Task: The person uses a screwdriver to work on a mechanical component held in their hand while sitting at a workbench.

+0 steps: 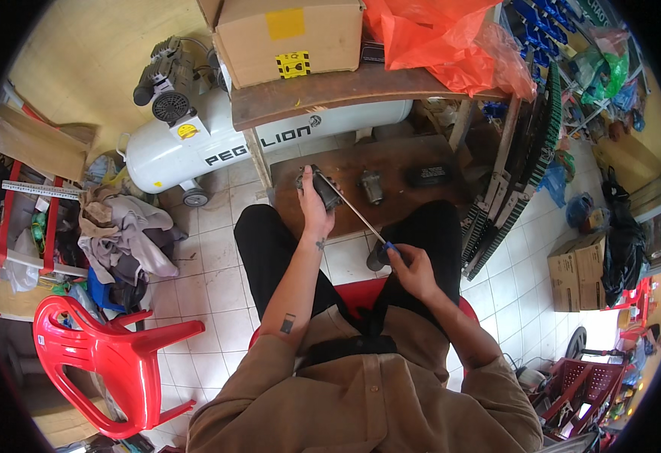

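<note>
My left hand point(315, 210) is closed around a small dark block-shaped device point(327, 195), held up above the low brown wooden shelf point(285, 208). In my right hand point(415, 272) is a long screwdriver point(362, 217), gripped by its blue handle. Its thin shaft slants up and left to the device; whether the tip sits in a screw is too small to tell. On the shelf beyond my hands lie a small grey metal part point(371, 187) and a flat black part point(429, 175).
A cardboard box point(285, 38) and orange plastic bags point(429, 38) lie on the worktop point(308, 94). Behind stands a white air compressor point(187, 143). Dark toothed strips point(508, 189) lean at the right; a red plastic chair point(111, 355) stands at the left.
</note>
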### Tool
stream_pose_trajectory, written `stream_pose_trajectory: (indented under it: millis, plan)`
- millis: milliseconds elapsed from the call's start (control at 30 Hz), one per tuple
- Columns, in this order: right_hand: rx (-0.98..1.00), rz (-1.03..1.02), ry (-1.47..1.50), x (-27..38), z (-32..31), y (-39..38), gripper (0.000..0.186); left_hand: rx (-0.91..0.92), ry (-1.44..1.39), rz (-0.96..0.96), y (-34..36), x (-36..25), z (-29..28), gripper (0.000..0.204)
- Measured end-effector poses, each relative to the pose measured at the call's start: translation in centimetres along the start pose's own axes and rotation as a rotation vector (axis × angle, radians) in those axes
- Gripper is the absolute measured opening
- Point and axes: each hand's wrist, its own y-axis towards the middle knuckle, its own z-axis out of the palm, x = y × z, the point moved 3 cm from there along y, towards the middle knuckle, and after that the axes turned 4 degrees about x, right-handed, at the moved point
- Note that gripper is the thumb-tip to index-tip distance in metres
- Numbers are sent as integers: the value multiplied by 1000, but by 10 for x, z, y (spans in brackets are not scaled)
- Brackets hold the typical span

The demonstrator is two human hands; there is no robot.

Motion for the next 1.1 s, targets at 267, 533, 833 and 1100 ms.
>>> stream_pose_trajectory:
  millis: [267,533,833,1100]
  plan:
    - [-92,-117,-238,19,8,-2,35,-58,-32,6,1,-12,-2,42]
    - [145,152,193,-2,11,7,35,-40,-7,-59,-1,-17,1,44]
    - [64,155,66,7,11,9,34,33,-12,-97,1,-11,-1,44]
    - [327,409,672,-4,13,9,36,61,8,-115,-2,-10,3,42]
